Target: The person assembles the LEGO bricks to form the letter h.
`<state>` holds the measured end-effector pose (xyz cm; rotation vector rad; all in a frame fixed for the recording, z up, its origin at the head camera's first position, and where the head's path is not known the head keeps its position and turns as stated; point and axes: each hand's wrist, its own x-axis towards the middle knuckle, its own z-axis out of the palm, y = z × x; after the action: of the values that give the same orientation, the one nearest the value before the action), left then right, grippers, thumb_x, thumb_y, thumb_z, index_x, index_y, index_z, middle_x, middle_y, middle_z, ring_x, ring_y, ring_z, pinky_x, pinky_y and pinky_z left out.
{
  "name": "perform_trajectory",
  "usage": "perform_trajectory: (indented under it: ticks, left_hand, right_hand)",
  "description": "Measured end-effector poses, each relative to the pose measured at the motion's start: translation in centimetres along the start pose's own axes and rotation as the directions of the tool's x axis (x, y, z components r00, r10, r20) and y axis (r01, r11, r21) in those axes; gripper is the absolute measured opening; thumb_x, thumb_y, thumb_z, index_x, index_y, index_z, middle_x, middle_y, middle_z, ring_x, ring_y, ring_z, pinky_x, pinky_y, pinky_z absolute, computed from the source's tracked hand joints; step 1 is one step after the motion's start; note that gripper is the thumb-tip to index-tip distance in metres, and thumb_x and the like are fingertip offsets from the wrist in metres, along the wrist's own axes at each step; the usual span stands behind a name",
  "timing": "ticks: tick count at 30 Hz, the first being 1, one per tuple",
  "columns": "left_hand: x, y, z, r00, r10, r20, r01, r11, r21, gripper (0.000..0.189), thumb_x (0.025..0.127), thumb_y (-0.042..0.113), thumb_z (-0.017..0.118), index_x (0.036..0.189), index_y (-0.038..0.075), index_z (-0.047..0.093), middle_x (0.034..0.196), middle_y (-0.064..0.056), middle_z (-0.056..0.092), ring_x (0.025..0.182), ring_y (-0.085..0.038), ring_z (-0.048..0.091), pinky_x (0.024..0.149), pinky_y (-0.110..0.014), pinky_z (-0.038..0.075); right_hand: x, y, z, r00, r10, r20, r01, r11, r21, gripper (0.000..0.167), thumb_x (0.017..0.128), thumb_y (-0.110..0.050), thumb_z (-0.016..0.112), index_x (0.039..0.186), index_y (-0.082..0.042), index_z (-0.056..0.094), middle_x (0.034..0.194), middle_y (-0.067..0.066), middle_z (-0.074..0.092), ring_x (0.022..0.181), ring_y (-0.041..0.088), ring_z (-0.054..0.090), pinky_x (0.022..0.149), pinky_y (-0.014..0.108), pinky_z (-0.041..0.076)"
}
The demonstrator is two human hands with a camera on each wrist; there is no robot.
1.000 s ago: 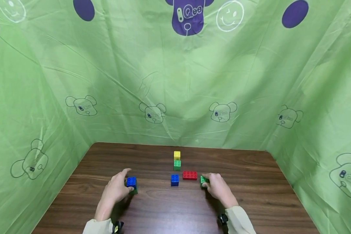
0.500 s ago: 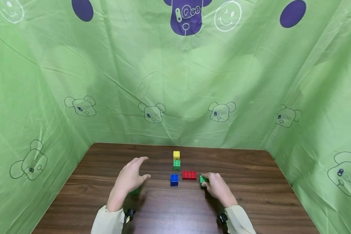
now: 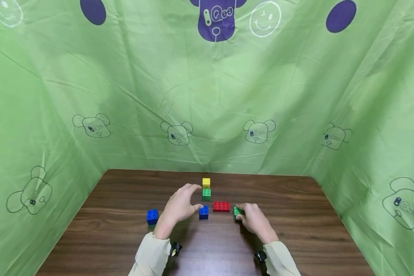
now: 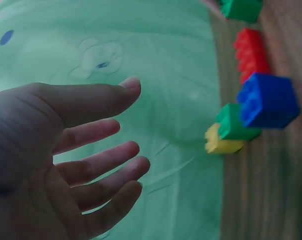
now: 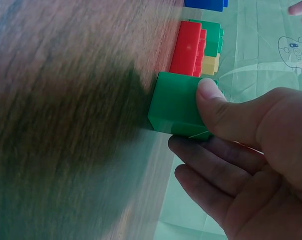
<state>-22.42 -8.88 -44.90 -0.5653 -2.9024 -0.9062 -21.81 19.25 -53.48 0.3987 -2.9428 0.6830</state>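
My left hand (image 3: 179, 206) is spread above the table, thumb and fingers apart, with nothing in its grasp. Its thumb tip lies right by the blue brick (image 3: 203, 213) in the head view. In the left wrist view that blue brick (image 4: 273, 101) stands ahead of the relaxed fingers. My right hand (image 3: 255, 220) pinches a green brick (image 5: 178, 102) between thumb and fingers, low at the tabletop; the fingers hide part of it. A red brick (image 3: 221, 206) sits between the blue brick and the held green one.
Behind the blue brick are a small green brick (image 3: 206, 194) and a yellow brick (image 3: 206, 183) in line. To the left, another blue brick (image 3: 152, 215) sits on a green one. A green printed curtain (image 3: 220, 153) encloses the wooden table (image 3: 124, 245).
My left hand has let go of the blue brick on the left stack and moved right toward the middle blue brick. My right hand stays on its green brick.
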Motion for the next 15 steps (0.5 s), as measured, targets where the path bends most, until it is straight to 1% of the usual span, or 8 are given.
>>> perform_trajectory:
  ticks: [4, 6, 9, 12, 15]
  left_hand:
    - [0.8, -0.8, 2.2, 0.996, -0.028, 0.079, 0.024, 0.999, 0.045, 0.054, 0.082, 0.023, 0.085, 0.13, 0.01, 0.064, 0.127, -0.014, 0.064, 0.112, -0.035, 0.065, 0.093, -0.053, 0.053]
    - [1.1, -1.5, 3.3, 0.991, -0.048, 0.125, 0.038, 0.996, 0.078, 0.055, 0.082, 0.024, 0.086, 0.13, 0.009, 0.064, 0.124, -0.013, 0.065, 0.11, -0.033, 0.066, 0.092, -0.052, 0.053]
    - [1.4, -2.4, 4.8, 0.982, -0.073, 0.177, 0.057, 0.994, 0.094, 0.055, 0.08, 0.024, 0.087, 0.128, 0.008, 0.065, 0.117, -0.012, 0.066, 0.103, -0.029, 0.066, 0.089, -0.05, 0.054]
    - [1.5, -3.0, 5.7, 0.977, -0.091, 0.194, 0.073, 0.992, 0.099, 0.053, 0.078, 0.024, 0.088, 0.125, 0.008, 0.067, 0.11, -0.011, 0.066, 0.096, -0.026, 0.065, 0.086, -0.049, 0.055]
    - [1.5, -3.3, 6.3, 0.976, -0.093, 0.197, 0.074, 0.992, 0.102, 0.05, 0.077, 0.024, 0.089, 0.12, 0.008, 0.069, 0.105, -0.01, 0.067, 0.09, -0.024, 0.064, 0.083, -0.049, 0.055]
  right_hand:
    - [0.2, -0.1, -0.2, 1.0, 0.003, 0.001, -0.003, 1.0, -0.008, 0.033, 0.086, -0.01, 0.08, 0.119, -0.003, 0.074, 0.106, 0.01, 0.076, 0.091, 0.019, 0.07, 0.075, 0.039, 0.058]
    - [0.2, -0.1, -0.3, 1.0, 0.006, 0.002, -0.006, 1.0, -0.01, 0.034, 0.086, -0.01, 0.08, 0.119, -0.003, 0.074, 0.107, 0.01, 0.076, 0.091, 0.019, 0.07, 0.075, 0.04, 0.058]
    - [0.1, -0.2, -0.3, 1.0, 0.014, 0.006, -0.014, 1.0, -0.004, 0.034, 0.086, -0.01, 0.08, 0.119, -0.004, 0.074, 0.109, 0.011, 0.076, 0.093, 0.022, 0.071, 0.076, 0.042, 0.058]
    - [0.0, -0.2, -0.3, 1.0, 0.018, 0.007, -0.018, 1.0, -0.003, 0.035, 0.086, -0.011, 0.08, 0.119, -0.004, 0.074, 0.11, 0.012, 0.076, 0.096, 0.024, 0.072, 0.078, 0.044, 0.058]
    - [0.0, -0.2, -0.2, 1.0, 0.023, 0.005, -0.023, 1.0, -0.004, 0.035, 0.086, -0.012, 0.08, 0.119, -0.004, 0.074, 0.11, 0.012, 0.076, 0.096, 0.025, 0.072, 0.079, 0.045, 0.058]
